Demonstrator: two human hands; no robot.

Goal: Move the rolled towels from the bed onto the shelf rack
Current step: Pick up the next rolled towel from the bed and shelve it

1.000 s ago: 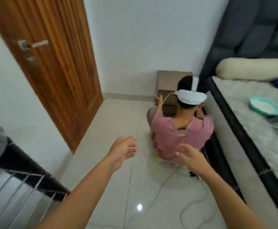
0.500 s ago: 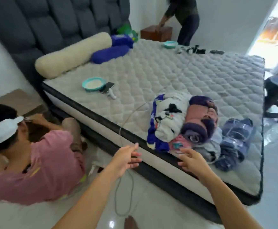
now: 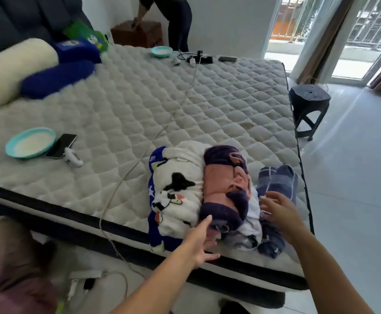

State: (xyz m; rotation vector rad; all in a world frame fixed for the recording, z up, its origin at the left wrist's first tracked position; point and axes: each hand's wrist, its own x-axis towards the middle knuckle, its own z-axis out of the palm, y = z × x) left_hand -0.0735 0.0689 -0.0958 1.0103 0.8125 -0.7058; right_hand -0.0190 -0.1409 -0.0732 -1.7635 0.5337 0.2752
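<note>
- four rolled towels lie bunched at the near edge of the bed (image 3: pixel 185 105): a white-and-blue cartoon towel (image 3: pixel 176 196), a pink-and-purple towel (image 3: pixel 224 189), a navy checked towel (image 3: pixel 275 184), and a pale grey-white towel (image 3: pixel 250 230) tucked low between the last two.
- two teal bowls — one near (image 3: pixel 29 146), one far (image 3: pixel 161 51); a phone (image 3: pixel 62 145) touches the near bowl.
- left hand (image 3: pixel 199 242) reaches forward, fingers spread and loose, grasping nothing, fingertips at the pink-and-purple towel's near end.
- right hand (image 3: pixel 280 214) hovers open over the navy checked towel, blurred.
- the shelf rack is out of view; two other people are cut off at the frame edges.
</note>
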